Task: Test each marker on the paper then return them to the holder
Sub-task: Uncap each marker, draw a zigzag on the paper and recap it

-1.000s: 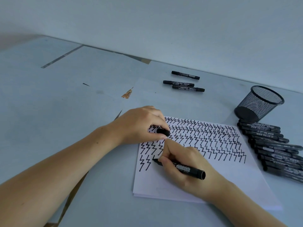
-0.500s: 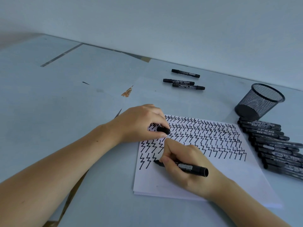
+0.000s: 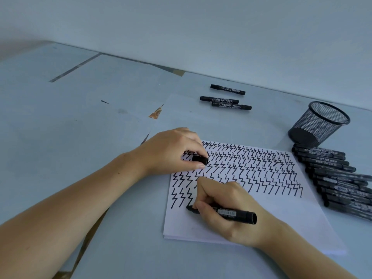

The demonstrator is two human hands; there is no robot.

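The right hand [image 3: 225, 214] grips the uncapped marker [image 3: 231, 213], its long axis pointing left; its cap [image 3: 200, 159], pinched in the left hand [image 3: 171, 152], lies just above-left of the tip

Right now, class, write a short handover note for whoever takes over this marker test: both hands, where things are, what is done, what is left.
Right hand holds an uncapped marker, tip on the paper, drawing a zigzag in the bottom row.
Left hand pinches the cap and rests on the sheet.
Mesh holder looks empty.
A row of markers lies right of the paper; three more lie beyond it.
Done: many zigzag rows drawn.
Left: finish, recap, put all markers into the holder.
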